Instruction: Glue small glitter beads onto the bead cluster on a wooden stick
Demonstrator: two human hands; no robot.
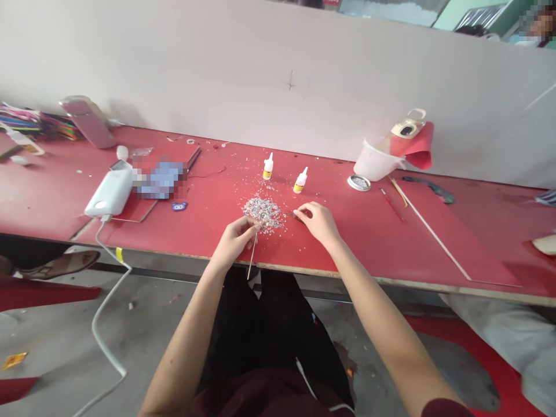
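Observation:
A pile of tiny multicoloured beads or rhinestones (263,212) lies spread on the red tabletop (208,211). At its near edge my left hand (237,237) is closed on a thin wooden stick (252,256), whose lower end points down past the table edge. My right hand (319,220) is to the right of the pile, its thumb and fingers pinched together. Something small and dark shows at those fingertips, too small to name. Behind the pile stand two small white bottles with yellow labels, a left bottle (268,168) and a right bottle (299,181), both with pointed nozzles.
At the right are a white bucket (373,159), a round tin (359,183), a red pen (391,204) and a red board (460,231). A white power bank (109,193) with a hanging cable (96,324) lies left. A pink flask (89,123) stands behind it.

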